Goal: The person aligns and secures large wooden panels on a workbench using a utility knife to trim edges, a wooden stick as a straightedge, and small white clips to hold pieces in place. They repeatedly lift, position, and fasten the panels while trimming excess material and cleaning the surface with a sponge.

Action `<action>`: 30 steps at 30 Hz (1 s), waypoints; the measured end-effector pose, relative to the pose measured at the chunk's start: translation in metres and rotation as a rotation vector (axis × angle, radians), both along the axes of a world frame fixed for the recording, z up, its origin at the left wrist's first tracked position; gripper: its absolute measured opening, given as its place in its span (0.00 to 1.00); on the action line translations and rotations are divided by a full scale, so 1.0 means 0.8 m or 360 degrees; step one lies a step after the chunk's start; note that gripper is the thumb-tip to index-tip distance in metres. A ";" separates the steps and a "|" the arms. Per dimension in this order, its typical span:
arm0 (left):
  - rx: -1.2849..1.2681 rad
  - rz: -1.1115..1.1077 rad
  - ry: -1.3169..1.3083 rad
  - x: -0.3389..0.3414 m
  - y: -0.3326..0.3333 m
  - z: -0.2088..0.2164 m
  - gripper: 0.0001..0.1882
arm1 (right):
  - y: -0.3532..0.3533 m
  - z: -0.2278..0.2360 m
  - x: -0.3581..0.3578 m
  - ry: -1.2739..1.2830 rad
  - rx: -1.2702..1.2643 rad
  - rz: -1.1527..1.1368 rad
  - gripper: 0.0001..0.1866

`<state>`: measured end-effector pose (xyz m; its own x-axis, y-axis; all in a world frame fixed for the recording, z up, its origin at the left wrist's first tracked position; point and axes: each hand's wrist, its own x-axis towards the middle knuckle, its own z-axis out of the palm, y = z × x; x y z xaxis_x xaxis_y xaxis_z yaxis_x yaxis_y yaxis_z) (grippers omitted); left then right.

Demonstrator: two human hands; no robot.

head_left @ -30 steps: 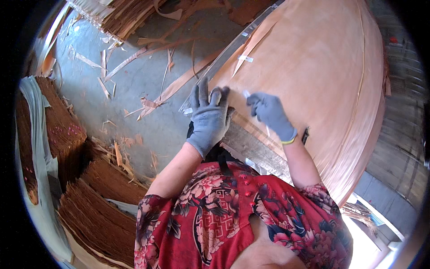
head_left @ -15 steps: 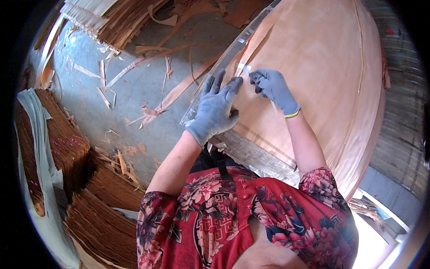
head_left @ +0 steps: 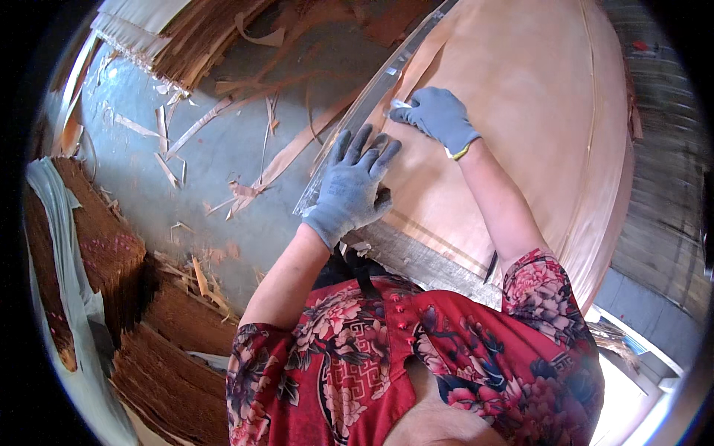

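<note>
A large pale wood veneer sheet (head_left: 513, 149) spreads in front of me, with a narrow, clear-looking edging strip (head_left: 372, 82) along its left side. My left hand (head_left: 346, 186), in a grey glove, lies with fingers spread over the sheet's left edge and this strip. My right hand (head_left: 440, 123), gloved too, is closed at the sheet's left margin, farther away than the left. At its fingertips shows a small white strip (head_left: 398, 108) that looks like tape; the fingers hide part of it. A darker veneer band (head_left: 425, 59) runs along the margin beyond that hand.
Veneer scraps (head_left: 245, 195) litter the grey floor (head_left: 216, 160) on the left. Brown veneer stacks (head_left: 104, 238) stand at the lower left, partly under a pale cloth-like sheet (head_left: 63, 215). Another stack (head_left: 208, 37) lies at the far left. Dark ridged material (head_left: 662, 149) borders the right side.
My right hand has turned and shifted slightly left and away, onto the white strip at the margin. My left hand stays spread at the edge; the whole view has shifted a little.
</note>
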<state>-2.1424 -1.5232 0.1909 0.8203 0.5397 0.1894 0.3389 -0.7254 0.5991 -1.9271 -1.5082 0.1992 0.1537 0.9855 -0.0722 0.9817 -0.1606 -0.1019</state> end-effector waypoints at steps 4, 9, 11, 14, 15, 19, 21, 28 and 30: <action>0.0009 0.0029 -0.0018 -0.003 -0.003 -0.004 0.38 | -0.005 0.024 0.008 -0.0047 -0.0273 -0.0136 0.27; -0.0002 0.0010 -0.0009 -0.003 -0.003 0.001 0.39 | 0.001 0.060 -0.009 0.0426 -0.0323 -0.0309 0.25; -0.0010 -0.0007 -0.0011 0.003 -0.002 0.005 0.39 | -0.003 -0.015 -0.006 0.0172 0.0147 0.0075 0.25; -0.0042 0.0028 0.0019 -0.003 -0.002 0.003 0.40 | 0.009 0.002 -0.015 0.0520 -0.0192 -0.0149 0.23; -0.0052 0.0035 0.0019 -0.002 -0.002 0.004 0.40 | 0.008 0.021 -0.016 0.0737 -0.0485 -0.0380 0.23; -0.0105 0.0036 0.0078 0.005 0.002 0.023 0.39 | -0.011 0.016 0.060 0.1434 -0.0089 -0.0642 0.12; -0.0151 0.0049 0.0094 0.010 0.007 0.029 0.38 | 0.000 0.021 0.075 0.1493 -0.0092 -0.0766 0.10; 0.0015 0.0346 -0.0315 0.084 0.067 0.020 0.41 | 0.026 -0.008 0.104 0.1598 -0.0132 -0.0873 0.14; 0.0047 0.0324 -0.0294 0.107 0.087 0.002 0.38 | 0.033 -0.002 0.096 0.1590 -0.0164 -0.0893 0.17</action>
